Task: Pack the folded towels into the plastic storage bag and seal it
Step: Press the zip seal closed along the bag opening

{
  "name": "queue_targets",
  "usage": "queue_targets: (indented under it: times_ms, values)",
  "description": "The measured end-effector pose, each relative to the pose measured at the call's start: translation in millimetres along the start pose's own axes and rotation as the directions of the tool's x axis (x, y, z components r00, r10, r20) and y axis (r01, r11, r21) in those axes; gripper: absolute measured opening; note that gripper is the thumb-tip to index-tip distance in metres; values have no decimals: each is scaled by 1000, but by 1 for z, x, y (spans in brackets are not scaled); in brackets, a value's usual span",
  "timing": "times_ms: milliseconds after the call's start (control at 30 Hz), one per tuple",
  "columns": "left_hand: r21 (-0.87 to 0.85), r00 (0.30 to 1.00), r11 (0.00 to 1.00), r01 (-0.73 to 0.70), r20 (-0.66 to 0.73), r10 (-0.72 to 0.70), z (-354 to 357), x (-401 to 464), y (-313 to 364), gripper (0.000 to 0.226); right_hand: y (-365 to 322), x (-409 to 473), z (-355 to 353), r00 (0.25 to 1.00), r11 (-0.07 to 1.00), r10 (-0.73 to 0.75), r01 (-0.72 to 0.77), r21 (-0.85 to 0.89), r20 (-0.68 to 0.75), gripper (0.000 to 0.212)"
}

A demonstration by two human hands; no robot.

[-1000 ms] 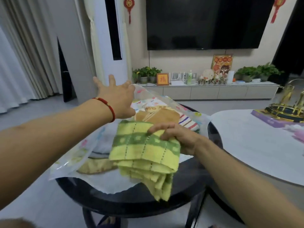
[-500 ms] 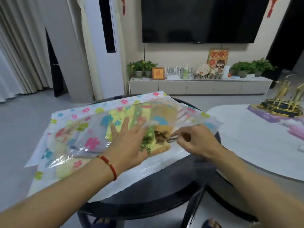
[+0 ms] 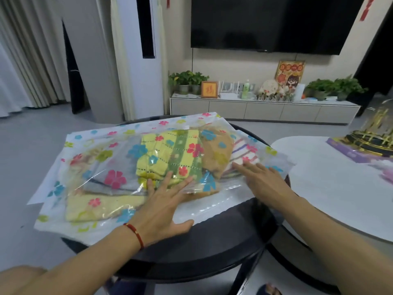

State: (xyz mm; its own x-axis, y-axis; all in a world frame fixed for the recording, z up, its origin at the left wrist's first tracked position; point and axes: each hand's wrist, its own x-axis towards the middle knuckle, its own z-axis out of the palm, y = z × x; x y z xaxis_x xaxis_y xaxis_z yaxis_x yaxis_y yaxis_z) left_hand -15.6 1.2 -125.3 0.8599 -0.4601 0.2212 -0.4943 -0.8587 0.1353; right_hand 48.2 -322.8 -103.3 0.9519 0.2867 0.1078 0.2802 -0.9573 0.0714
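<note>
Head view: towels [image 3: 170, 154] inside bag [image 3: 89, 143].

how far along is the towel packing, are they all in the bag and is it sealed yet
Done: the towels, including the green and yellow checked towel, lie under the flowered plastic bag film on the black round table. In hand: the left hand and right hand press flat on the bag. Left: the seal; the near edge still looks loose, though I cannot tell for certain.

Round black table [image 3: 212, 250] carries flower-printed plastic storage bag [image 3: 89, 158], flat, overhanging left edge.
</note>
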Motion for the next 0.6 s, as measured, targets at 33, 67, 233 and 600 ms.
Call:
queue_targets:
  times_ms: [33,67,233,600]
  values:
    - [-34,1000,999,-25,10,26,-5,0,-7,91,-3,-2,-4,999,1000,-21,21,-11,-46,63]
    - [-60,999,997,-48,20,50,-10,-1,-13,91,-7,-6,-9,995,999,-41,40,-10,-89,63]
    - [-176,996,980,-94,-23,91,-39,-9,-36,78,-40,-41,-35,987,1000,4,-7,-16,-158,56]
    - [-353,961,930,-107,-278,5,-70,-12,-24,76,-171,9,-6,972,980,-199,195,-44,-126,63]
